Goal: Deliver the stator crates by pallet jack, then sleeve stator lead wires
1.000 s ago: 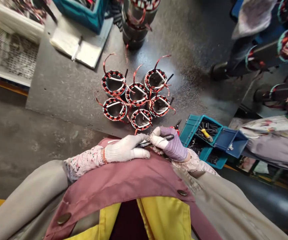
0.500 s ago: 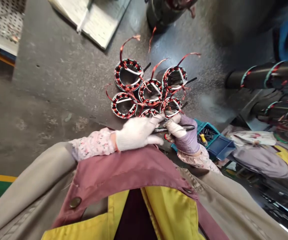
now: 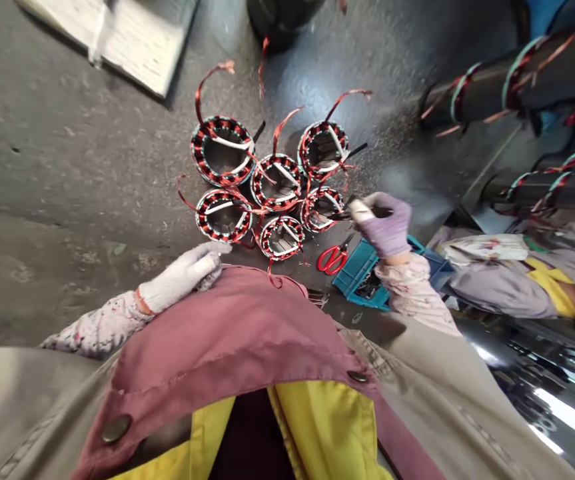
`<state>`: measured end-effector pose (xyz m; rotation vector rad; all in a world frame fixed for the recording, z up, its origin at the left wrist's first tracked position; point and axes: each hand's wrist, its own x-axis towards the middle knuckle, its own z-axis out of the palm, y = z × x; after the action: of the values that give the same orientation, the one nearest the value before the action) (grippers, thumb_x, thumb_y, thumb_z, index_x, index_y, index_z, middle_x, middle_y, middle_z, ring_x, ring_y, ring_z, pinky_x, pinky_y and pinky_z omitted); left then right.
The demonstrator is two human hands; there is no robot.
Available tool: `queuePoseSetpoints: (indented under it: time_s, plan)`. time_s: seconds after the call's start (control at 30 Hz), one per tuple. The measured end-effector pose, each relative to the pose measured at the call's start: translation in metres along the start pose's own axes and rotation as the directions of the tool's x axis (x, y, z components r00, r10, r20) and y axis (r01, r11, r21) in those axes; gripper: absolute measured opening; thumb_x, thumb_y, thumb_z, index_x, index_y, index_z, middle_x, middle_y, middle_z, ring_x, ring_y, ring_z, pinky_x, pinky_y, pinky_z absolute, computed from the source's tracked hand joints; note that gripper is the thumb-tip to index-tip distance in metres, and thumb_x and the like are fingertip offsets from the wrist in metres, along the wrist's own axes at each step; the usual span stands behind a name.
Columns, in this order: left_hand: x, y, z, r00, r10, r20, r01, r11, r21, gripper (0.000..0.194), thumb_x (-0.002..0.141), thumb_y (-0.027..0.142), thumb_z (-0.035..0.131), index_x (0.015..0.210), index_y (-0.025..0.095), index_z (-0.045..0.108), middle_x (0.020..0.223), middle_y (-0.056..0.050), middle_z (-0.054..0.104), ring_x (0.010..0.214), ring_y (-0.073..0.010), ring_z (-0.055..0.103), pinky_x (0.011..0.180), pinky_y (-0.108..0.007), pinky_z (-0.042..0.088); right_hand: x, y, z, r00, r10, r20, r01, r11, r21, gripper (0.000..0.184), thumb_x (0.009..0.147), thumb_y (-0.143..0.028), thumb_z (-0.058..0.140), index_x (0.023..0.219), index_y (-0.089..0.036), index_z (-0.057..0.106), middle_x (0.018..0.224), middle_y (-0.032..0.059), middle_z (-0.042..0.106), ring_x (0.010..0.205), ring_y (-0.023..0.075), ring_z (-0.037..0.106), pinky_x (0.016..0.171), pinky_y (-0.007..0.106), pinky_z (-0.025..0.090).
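Several ring-shaped motor stators, wound with red and black wire, stand grouped on the grey metal table (image 3: 92,153). My left hand (image 3: 184,277), in a white glove, is at the table's front edge below the lower left stator (image 3: 224,215). Its fingers are loosely stretched and hold nothing I can see. My right hand (image 3: 387,223), in a purple glove with white fingertips, grips a slim dark tool (image 3: 340,215). The tool's tip points at the right-hand stator (image 3: 322,209); whether they touch I cannot tell. Nearest the apron is the front stator (image 3: 281,238).
Red-handled scissors (image 3: 333,259) lie beside a teal bin (image 3: 360,273) of small parts. An open notebook (image 3: 137,43) lies at the back left, near a dark cylinder (image 3: 284,23). Wire-wrapped dark cylinders (image 3: 497,80) extend at right. Another person (image 3: 502,287) is beyond the bin.
My hands have parted. The left moved left and down from the stators; the right moved up and right, keeping the dark tool. The front stator and scissors are now uncovered, and the view has shifted.
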<state>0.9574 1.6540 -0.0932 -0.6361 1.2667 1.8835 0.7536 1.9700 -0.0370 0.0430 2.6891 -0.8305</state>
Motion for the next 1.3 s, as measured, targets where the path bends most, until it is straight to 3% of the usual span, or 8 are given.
queuePoseSetpoints:
  time_s: [0.13,0.33,0.53,0.67,0.83,1.03,1.17,1.3]
  plan:
    - [-0.005,-0.002,0.0,0.995,-0.003,-0.103,-0.023,0.968,-0.248,0.05,0.081,0.036,0.072,0.125,0.018,0.056,0.072,0.003,0.055,0.06,-0.0107,0.05,0.058,-0.023,0.044,0.019,0.021,0.033,0.99,-0.032,0.134,0.076,0.94,-0.334,0.03,0.074,-0.043,0.064,0.058,-0.023,0.048,0.05,-0.0024,0.047,0.05,0.0134,0.043,0.052,0.029,0.032]
    - [-0.014,-0.012,-0.006,0.968,-0.098,-0.231,-0.04,0.849,-0.528,0.052,0.071,0.023,0.081,0.118,0.019,0.058,0.078,0.001,0.06,0.063,-0.0107,0.056,0.059,-0.024,0.049,0.018,0.029,0.041,0.979,0.012,0.203,0.105,0.825,-0.555,0.024,0.071,-0.039,0.063,0.06,-0.022,0.051,0.055,-0.0002,0.054,0.055,0.016,0.048,0.056,0.029,0.033]
    - [-0.019,-0.013,-0.018,0.906,-0.227,-0.356,-0.017,0.823,-0.568,0.064,0.056,0.028,0.092,0.112,0.019,0.062,0.094,-0.006,0.071,0.073,-0.015,0.065,0.062,-0.025,0.056,0.013,0.01,0.022,0.989,-0.048,0.143,0.1,0.919,-0.382,0.024,0.073,-0.04,0.06,0.06,-0.023,0.05,0.051,-0.0024,0.047,0.049,0.0139,0.044,0.052,0.029,0.033]
    - [-0.017,-0.013,-0.026,0.867,-0.227,-0.444,-0.072,0.823,-0.563,0.07,0.044,0.036,0.097,0.103,0.015,0.064,0.087,-0.004,0.073,0.06,-0.0084,0.059,0.05,-0.016,0.051,0.037,-0.016,0.006,0.975,-0.222,-0.024,0.215,0.961,-0.177,0.025,0.08,-0.042,0.057,0.065,-0.023,0.05,0.055,-0.0027,0.047,0.051,0.0125,0.043,0.049,0.028,0.033]
    - [-0.011,-0.011,-0.027,0.853,-0.119,-0.508,-0.199,0.826,-0.527,0.047,0.069,0.036,0.085,0.106,0.016,0.065,0.077,-0.002,0.07,0.047,-0.0027,0.041,0.039,-0.011,0.037,0.083,-0.041,0.022,0.957,-0.286,0.052,0.284,0.877,-0.388,0.021,0.079,-0.033,0.063,0.064,-0.022,0.051,0.056,-0.0015,0.05,0.055,0.0138,0.048,0.056,0.031,0.037]
    - [-0.014,-0.014,-0.031,0.838,-0.174,-0.517,-0.254,0.715,-0.652,0.031,0.073,0.017,0.077,0.102,0.021,0.067,0.08,0.0,0.068,0.057,-0.0053,0.051,0.053,-0.014,0.049,0.111,-0.023,0.05,0.957,-0.218,0.192,0.289,0.77,-0.569,0.018,0.077,-0.034,0.066,0.07,-0.02,0.056,0.059,0.0026,0.055,0.073,0.0219,0.059,0.065,0.034,0.041]
    - [-0.018,-0.015,-0.034,0.833,-0.203,-0.514,-0.262,0.674,-0.69,0.027,0.07,0.012,0.076,0.095,0.017,0.067,0.083,-0.002,0.068,0.06,-0.0053,0.053,0.053,-0.013,0.049,0.102,-0.031,0.041,0.95,-0.261,0.173,0.313,0.811,-0.495,0.02,0.077,-0.033,0.066,0.066,-0.022,0.053,0.057,0.0004,0.052,0.066,0.0193,0.057,0.061,0.033,0.041]
    - [-0.018,-0.012,-0.034,0.837,-0.245,-0.49,-0.204,0.69,-0.694,0.022,0.077,0.017,0.073,0.097,0.015,0.067,0.078,-0.001,0.066,0.054,-0.0037,0.048,0.044,-0.011,0.041,0.071,-0.071,0.029,0.94,-0.322,0.114,0.337,0.927,-0.166,0.022,0.081,-0.033,0.06,0.064,-0.023,0.049,0.056,-0.0014,0.049,0.053,0.0133,0.049,0.053,0.03,0.037]
